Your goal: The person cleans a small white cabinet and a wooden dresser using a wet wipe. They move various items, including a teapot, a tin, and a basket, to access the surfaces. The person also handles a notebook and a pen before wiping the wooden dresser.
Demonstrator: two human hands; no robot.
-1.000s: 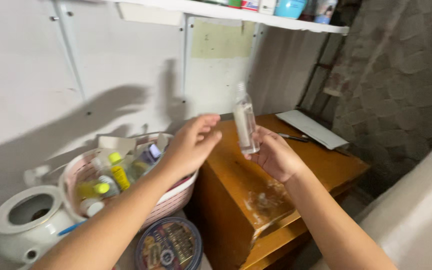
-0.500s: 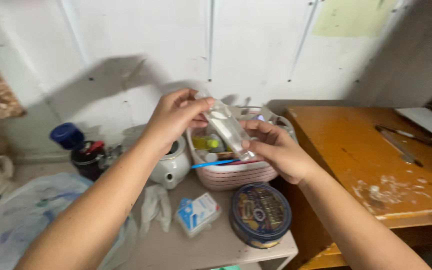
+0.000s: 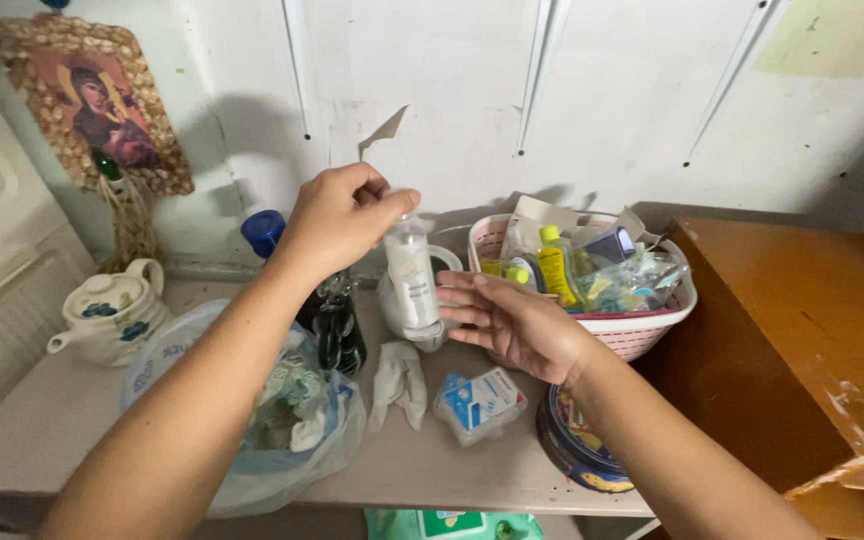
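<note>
Pinching the top of a clear plastic bottle point(image 3: 411, 280), the left hand point(image 3: 344, 215) holds it upright above the shelf point(image 3: 42, 420). The right hand point(image 3: 512, 322) is open beside its lower part, near the pink basket point(image 3: 642, 325).

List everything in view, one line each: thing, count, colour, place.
clear bottle: 1, see-through with white cap, held upright between the hands
basket: 1, pink and white, on the shelf by the wooden cabinet, full of small bottles and packets
yellow bottle: 1, yellow, in the basket
round tin: 1, dark blue, shelf front, below the right forearm
small packet: 1, blue and white, beside the tin
plastic bag: 1, bluish clear, shelf front
teapot: 1, white with blue flowers, shelf left
wooden cabinet: 1, orange-brown, right
framed picture: 1, brown, wall left
left hand: 1, gripping the bottle's top
right hand: 1, open, fingers beside the bottle's lower part
</note>
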